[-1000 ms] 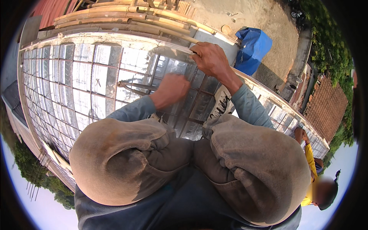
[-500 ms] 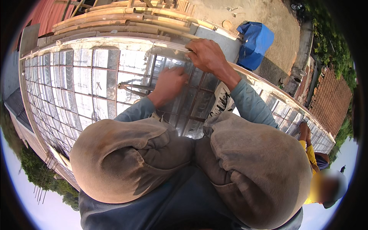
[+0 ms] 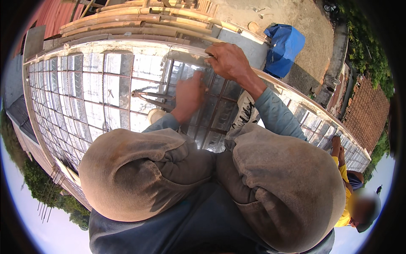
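1. I saw the right hand (image 3: 228, 60) gripping the far edge of a shiny foil-covered slab (image 3: 105, 91) crossed by a rebar grid (image 3: 139, 82).
2. The left hand (image 3: 189, 95) was blurred above the grid; I could not tell its grip.

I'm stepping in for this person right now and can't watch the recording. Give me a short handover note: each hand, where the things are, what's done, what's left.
Left hand: blurred, flat over the rebar grid, beside a bent steel bar; whether it holds anything cannot be told.
Right hand: closed on the far edge of the shiny sheet by the bamboo poles.
Position: crouched on the grid, knees forward, shoes on the bars.
Done: grid and sheet cover the visible slab area.
Left: the edge under the right hand seems not yet settled; that is a judgement.
Another person in yellow works at the lower right.
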A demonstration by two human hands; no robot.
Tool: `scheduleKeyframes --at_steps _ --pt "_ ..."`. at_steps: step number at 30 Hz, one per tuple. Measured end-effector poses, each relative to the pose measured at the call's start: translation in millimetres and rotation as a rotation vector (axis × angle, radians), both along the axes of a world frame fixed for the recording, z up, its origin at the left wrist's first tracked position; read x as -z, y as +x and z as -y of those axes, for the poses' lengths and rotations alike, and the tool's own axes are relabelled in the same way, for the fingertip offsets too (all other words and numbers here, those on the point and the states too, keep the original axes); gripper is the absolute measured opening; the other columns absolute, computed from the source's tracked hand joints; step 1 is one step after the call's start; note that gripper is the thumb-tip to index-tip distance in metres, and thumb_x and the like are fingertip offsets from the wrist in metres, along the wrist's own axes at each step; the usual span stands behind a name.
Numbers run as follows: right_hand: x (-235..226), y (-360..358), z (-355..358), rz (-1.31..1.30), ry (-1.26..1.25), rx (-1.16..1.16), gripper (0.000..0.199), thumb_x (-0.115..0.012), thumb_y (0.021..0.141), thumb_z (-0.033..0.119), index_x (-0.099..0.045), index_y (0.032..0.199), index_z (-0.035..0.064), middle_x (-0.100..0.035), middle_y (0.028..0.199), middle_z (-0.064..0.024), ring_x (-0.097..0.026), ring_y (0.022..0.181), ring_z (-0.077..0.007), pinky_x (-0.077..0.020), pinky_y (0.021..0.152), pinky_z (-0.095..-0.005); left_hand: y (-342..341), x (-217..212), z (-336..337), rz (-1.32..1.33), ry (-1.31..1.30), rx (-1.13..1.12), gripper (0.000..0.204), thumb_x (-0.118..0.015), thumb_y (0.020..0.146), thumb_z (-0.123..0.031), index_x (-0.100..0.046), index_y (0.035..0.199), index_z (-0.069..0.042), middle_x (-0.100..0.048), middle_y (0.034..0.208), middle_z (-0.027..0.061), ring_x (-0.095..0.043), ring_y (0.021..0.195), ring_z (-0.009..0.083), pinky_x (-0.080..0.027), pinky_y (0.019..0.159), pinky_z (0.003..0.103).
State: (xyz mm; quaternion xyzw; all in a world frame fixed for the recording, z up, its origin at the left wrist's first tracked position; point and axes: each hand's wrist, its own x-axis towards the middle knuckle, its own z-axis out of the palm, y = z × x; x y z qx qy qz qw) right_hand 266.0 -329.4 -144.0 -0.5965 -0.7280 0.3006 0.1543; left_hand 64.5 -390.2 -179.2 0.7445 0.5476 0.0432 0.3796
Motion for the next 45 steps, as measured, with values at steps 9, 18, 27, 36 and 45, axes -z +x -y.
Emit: scheduleKeyframes --at_steps 9,18,27,36,45 --pt "0.3 0.1 -0.1 -0.006 0.014 -0.001 0.025 -0.074 0.090 0.024 -0.077 0.106 0.0049 -0.075 0.101 -0.0142 -0.071 0.100 -0.0386 -0.0549 0.086 -0.0517 -3.5 0.7 16.3 0.018 0.102 0.054 0.021 -0.076 0.088 -0.013 -0.067 0.107 -0.010 -0.079 0.091 0.0044 -0.074 0.090 0.0265 -0.046 0.089 0.044" --pt "1.3 -0.7 1.4 0.004 0.024 0.011 0.025 -0.074 0.090 0.024 -0.077 0.106 0.0054 -0.074 0.099 -0.0141 -0.071 0.099 -0.0390 -0.0551 0.085 -0.0518 -1.4 10.6 19.1 0.122 0.094 0.046 0.026 -0.073 0.092 -0.014 -0.070 0.117 -0.010 -0.079 0.094 0.0097 -0.074 0.091 0.0309 -0.049 0.090 0.045" --pt "-7.4 -1.6 -1.1 0.036 -0.070 -0.011 0.025 -0.073 0.091 0.024 -0.076 0.106 0.0049 -0.074 0.107 -0.0132 -0.069 0.107 -0.0367 -0.0555 0.090 -0.0498 -2.2 4.6 7.5 0.270 -0.039 -0.060 0.024 -0.072 0.092 -0.011 -0.074 0.114 -0.001 -0.078 0.094 0.0209 -0.076 0.086 0.0386 -0.058 0.078 0.044" --pt "-0.6 -0.3 -0.6 0.025 -0.006 -0.006 0.024 -0.072 0.090 0.025 -0.076 0.107 0.0071 -0.075 0.100 -0.0131 -0.070 0.099 -0.0381 -0.0518 0.089 -0.0498 5.6 -3.1 13.4 0.349 -0.059 -0.206 0.022 -0.067 0.094 -0.006 -0.068 0.115 0.000 -0.073 0.086 0.0243 -0.071 0.080 0.0458 -0.053 0.074 0.051" --pt "1.2 0.7 -2.9 0.086 0.007 -0.050 0.023 -0.072 0.091 0.025 -0.077 0.105 0.0082 -0.076 0.100 -0.0108 -0.070 0.098 -0.0335 -0.0462 0.095 -0.0463 2.6 2.6 13.2 0.320 -0.023 -0.129 0.012 -0.068 0.093 -0.005 -0.074 0.101 0.001 -0.076 0.095 0.0219 -0.074 0.089 0.0384 -0.056 0.080 0.045"
